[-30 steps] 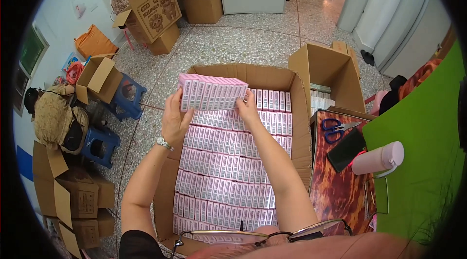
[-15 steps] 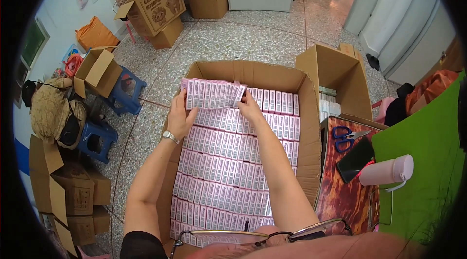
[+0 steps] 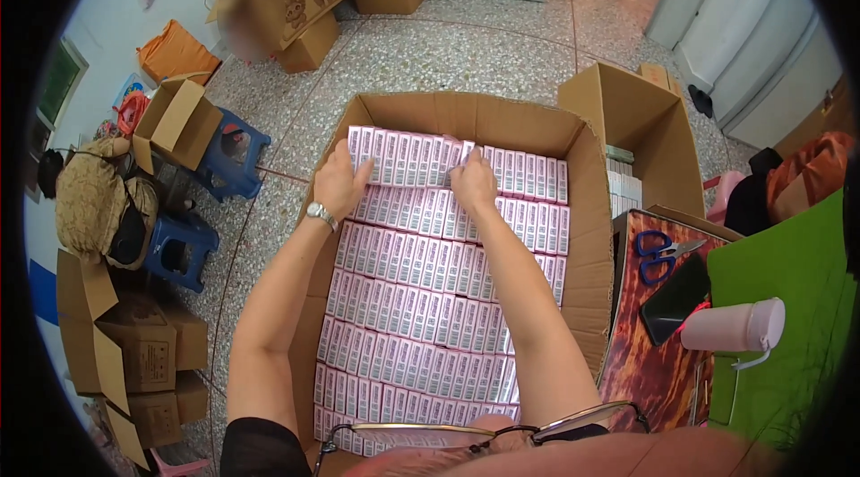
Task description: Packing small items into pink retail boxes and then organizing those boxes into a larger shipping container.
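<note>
Your left hand [image 3: 339, 181] and right hand [image 3: 472, 181] each press flat, unclenched, on the block of pink boxes [image 3: 408, 157] at the far end of the big carton [image 3: 587, 235]. The carton stands on a speckled terrazzo floor [image 3: 466, 56]; scissors [image 3: 661, 253] lie on the desk [image 3: 649, 369].

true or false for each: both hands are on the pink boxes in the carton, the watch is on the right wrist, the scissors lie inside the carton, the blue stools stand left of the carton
1. Both hands, left hand and right hand, rest on the pink boxes in the big carton: true.
2. The watch is on the right wrist: false, on the left.
3. The scissors lie inside the carton: false, on the wooden table beside it.
4. The blue stools stand left of the carton: true.
</note>
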The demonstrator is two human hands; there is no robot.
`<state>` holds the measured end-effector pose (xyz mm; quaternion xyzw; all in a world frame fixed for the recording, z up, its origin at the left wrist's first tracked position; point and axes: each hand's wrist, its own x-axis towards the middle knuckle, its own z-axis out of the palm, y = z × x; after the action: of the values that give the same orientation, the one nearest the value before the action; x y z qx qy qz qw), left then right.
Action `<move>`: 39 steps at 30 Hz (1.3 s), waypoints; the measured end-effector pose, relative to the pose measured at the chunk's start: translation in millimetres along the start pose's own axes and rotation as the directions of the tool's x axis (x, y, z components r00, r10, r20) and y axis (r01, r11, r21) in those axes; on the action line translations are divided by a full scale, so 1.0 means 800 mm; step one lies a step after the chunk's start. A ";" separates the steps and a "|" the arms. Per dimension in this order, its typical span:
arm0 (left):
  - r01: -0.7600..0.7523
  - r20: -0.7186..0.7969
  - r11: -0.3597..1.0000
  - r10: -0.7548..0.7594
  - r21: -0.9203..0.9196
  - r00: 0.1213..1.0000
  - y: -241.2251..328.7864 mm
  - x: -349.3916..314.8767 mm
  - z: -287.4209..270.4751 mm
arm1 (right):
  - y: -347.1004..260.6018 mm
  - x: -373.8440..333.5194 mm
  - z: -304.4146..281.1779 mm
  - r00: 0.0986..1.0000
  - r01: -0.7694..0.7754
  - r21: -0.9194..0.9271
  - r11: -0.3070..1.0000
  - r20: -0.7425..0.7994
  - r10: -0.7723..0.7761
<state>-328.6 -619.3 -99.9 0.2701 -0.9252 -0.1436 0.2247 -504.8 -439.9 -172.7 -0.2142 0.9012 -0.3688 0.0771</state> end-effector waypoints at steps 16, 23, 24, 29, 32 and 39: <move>0.094 0.184 0.995 -0.100 0.039 0.978 -0.022 0.059 0.047 | -0.011 -0.010 -0.011 0.998 -0.026 -0.068 0.997 -0.051 0.023; 0.110 0.246 0.993 -0.119 0.050 0.962 -0.017 0.070 0.060 | 0.015 -0.006 -0.004 0.911 0.292 -0.260 0.920 -0.216 -0.350; 0.111 0.247 0.992 -0.122 0.059 0.961 -0.021 0.067 0.062 | 0.010 -0.006 -0.003 0.912 0.293 -0.251 0.923 -0.215 -0.348; 0.106 0.192 0.993 -0.093 -0.059 0.977 -0.028 0.056 0.071 | -0.005 0.007 -0.017 0.882 0.449 -0.380 0.809 0.043 -0.469; 0.065 0.196 0.998 -0.060 -0.019 0.979 -0.024 0.058 0.081 | -0.007 0.017 -0.022 0.861 0.477 -0.428 0.767 0.052 -0.506; 0.094 0.448 0.995 -0.104 0.046 0.888 -0.024 0.091 0.073 | -0.022 0.030 -0.027 0.899 0.429 -0.290 0.855 0.226 -0.374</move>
<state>-403.6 -667.5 -133.0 0.2790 -0.9386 -0.2027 -0.0060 -527.4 -448.1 -144.9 -0.4371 0.8761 -0.2005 0.0336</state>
